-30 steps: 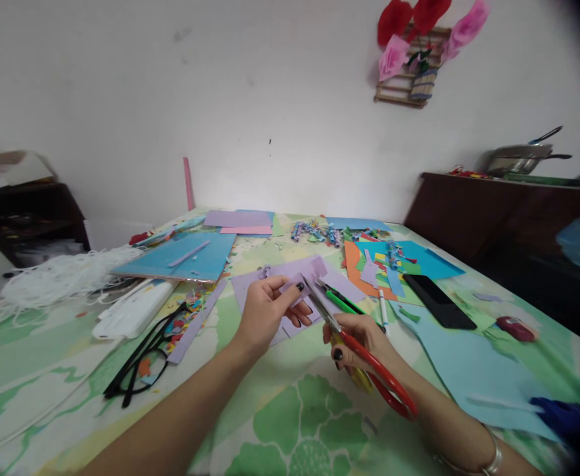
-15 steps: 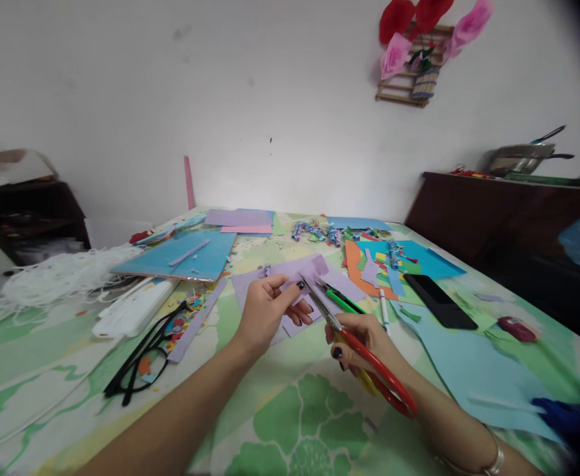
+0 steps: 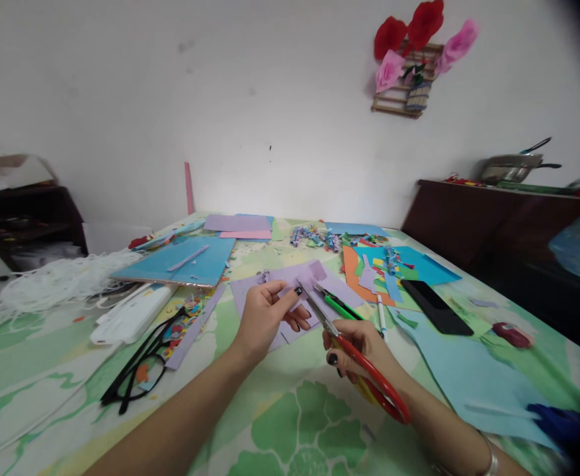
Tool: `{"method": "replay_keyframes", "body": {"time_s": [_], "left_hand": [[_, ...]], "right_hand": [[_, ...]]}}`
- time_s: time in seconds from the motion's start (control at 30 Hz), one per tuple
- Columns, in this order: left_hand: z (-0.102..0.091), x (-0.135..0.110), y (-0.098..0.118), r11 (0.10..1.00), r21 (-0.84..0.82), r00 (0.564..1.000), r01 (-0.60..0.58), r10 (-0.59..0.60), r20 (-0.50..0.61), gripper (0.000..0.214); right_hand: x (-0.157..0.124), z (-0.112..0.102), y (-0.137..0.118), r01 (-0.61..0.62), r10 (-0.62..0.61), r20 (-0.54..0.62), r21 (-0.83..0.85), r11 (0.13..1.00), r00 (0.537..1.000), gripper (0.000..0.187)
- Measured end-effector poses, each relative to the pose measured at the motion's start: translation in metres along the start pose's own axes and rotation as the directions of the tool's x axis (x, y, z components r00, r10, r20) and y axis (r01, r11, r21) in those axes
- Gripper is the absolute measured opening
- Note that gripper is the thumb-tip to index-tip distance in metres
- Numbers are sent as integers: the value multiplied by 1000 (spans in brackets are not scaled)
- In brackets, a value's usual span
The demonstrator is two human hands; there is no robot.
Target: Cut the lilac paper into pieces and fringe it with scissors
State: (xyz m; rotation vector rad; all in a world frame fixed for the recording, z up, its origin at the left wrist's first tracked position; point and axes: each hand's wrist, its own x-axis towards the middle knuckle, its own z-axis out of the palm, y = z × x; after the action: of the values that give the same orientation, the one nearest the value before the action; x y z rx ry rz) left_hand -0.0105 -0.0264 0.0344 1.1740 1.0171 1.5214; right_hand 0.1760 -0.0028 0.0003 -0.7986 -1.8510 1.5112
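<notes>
My right hand (image 3: 356, 350) is wrapped around the handles of red-and-yellow scissors (image 3: 376, 377). Their narrow metal blades point up and left, with the tips close to my left thumb. My left hand (image 3: 270, 314) pinches a small piece of purple paper (image 3: 312, 271), which is hard to tell apart from the purple sheet (image 3: 245, 287) lying behind it. A green-and-black cutter (image 3: 336, 304) rests on that sheet, just beyond the scissors. At the sheet's left part sits a small purple curl (image 3: 264, 275).
Black glasses (image 3: 133, 370), a white power strip (image 3: 125, 314) and a blue board (image 3: 180, 261) lie to the left. On the right are a black phone (image 3: 436, 306), a white marker (image 3: 381, 314), a light blue sheet (image 3: 463, 370) and an orange sheet (image 3: 356, 277) with paper scraps.
The view has shifted slightly, so the wall and table items sit a little lower. Both hands keep nearly the same pose, with the scissors still beside the left fingertips.
</notes>
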Motion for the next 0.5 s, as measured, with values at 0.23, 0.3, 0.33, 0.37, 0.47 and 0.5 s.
{"method": "replay_keyframes", "body": {"time_s": [0.23, 0.3, 0.33, 0.37, 0.47, 0.5], "left_hand": [[0, -1, 0, 1000, -5, 1000, 1, -1, -6, 20], [1, -1, 0, 1000, -2, 1000, 3, -3, -8, 20], [1, -1, 0, 1000, 1, 1000, 4, -4, -10, 20], [1, -1, 0, 1000, 4, 1000, 4, -4, -11, 20], [1, -1, 1, 1000, 6, 1000, -4, 4, -10, 20], [1, -1, 1, 1000, 3, 1000, -5, 5, -8, 20]], "right_hand": [[0, 1, -2, 2, -2, -3, 3, 1000, 1000, 41], [0, 1, -2, -14, 14, -9, 4, 1000, 1000, 42], [0, 1, -2, -18, 18, -9, 7, 1000, 1000, 41], [0, 1, -2, -16, 16, -8, 11, 1000, 1000, 41], [0, 0, 1, 2, -2, -5, 24, 1000, 1000, 40], [0, 0, 3, 10, -10, -4, 26, 1000, 1000, 40]]}}
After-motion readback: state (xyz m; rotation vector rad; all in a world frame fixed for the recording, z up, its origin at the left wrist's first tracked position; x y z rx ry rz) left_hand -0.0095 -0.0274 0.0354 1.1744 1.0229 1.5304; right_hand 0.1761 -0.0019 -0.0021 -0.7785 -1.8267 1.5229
